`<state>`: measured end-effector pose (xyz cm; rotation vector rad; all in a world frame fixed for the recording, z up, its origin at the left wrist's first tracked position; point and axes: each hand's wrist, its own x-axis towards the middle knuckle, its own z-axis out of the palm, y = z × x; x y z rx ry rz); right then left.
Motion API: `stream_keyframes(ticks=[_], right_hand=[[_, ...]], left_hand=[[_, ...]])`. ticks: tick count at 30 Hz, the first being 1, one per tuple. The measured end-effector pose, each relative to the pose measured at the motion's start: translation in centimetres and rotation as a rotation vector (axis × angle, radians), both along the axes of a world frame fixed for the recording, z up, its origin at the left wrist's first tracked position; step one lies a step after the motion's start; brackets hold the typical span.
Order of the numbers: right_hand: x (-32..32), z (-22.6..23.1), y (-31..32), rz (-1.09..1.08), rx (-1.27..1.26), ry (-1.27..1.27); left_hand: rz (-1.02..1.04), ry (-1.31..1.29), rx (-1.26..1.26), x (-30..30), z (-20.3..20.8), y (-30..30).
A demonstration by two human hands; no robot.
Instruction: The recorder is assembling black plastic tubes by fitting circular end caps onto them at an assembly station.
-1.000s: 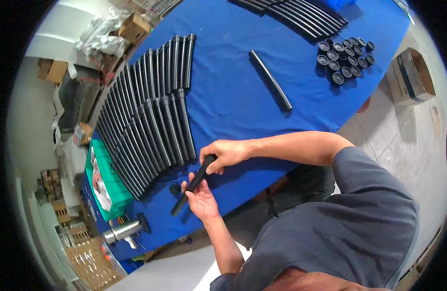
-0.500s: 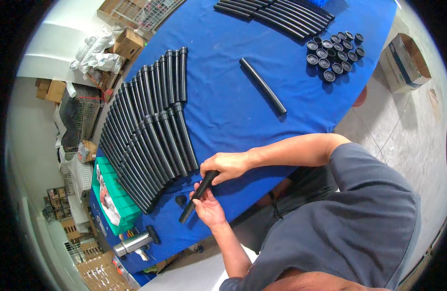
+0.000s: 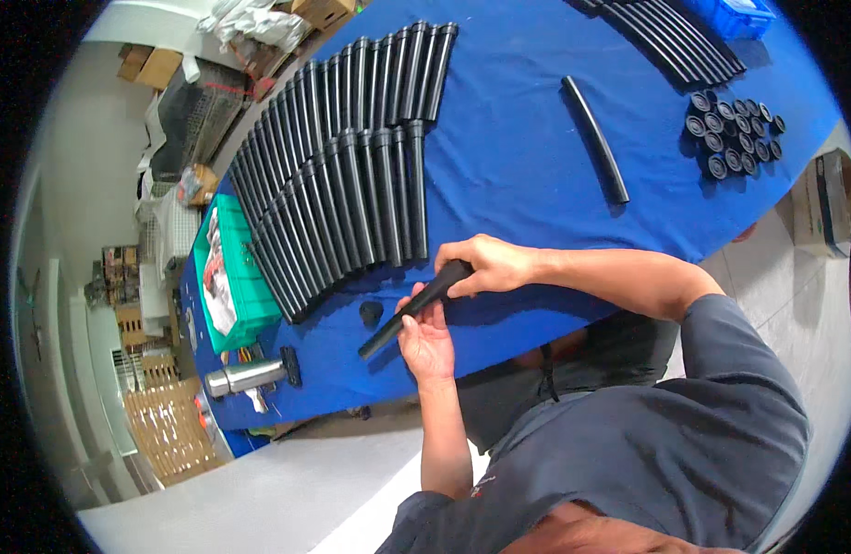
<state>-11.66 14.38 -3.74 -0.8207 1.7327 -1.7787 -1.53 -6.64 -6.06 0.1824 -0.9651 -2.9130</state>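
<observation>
A black tube (image 3: 393,331) slants between my two hands over the near edge of the blue-covered table. My left hand (image 3: 428,349) cradles it from below, palm up, with the thumb across it. Around the tube's upper right end, which is wider and looks capped, my right hand (image 3: 490,265) is closed. Most of that end is hidden by the fingers. A loose black cap (image 3: 371,313) rests on the cloth beside the tube's lower end. Beyond my hands lie two rows of black tubes with collared ends (image 3: 351,198), side by side.
A single tube (image 3: 596,138) lies farther right, with a cluster of round black caps (image 3: 732,134) and more tubes (image 3: 670,42) behind. At left are a green bin (image 3: 243,277) and a silver cylinder with a black end (image 3: 250,377). A blue crate (image 3: 735,17) stands far right.
The view has swung, so the table's things appear farther right and higher. Both hands still hold the same tube, which lies slightly flatter in the picture.
</observation>
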Motion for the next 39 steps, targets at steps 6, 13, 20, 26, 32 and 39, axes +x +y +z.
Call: stream_keyframes(ticks=[6,13,20,26,32,39], right_hand=[[0.3,1.1,-0.4,0.014,0.008,-0.064],[0.0,0.9,0.3,-0.001,0.082,0.102],[0.0,0.1,-0.1,-0.037,0.024,0.16],[0.5,0.8,-0.1,-0.023,0.025,0.102],[0.5,0.4,-0.4,0.009,0.011,-0.061],[-0.1,-0.9,-0.8,-0.091,-0.017,0.238]], left_hand=[[0.004,0.04,0.006,0.5,0.0,-0.5],[-0.004,0.056,-0.057,0.1,-0.1,0.2],[-0.016,0.063,-0.068,0.1,-0.1,-0.4],[-0.068,0.113,-0.028,0.1,-0.5,-1.0],[-0.026,0.098,-0.096,0.1,0.3,0.0],[-0.035,0.054,-0.127,0.0,0.2,0.1]])
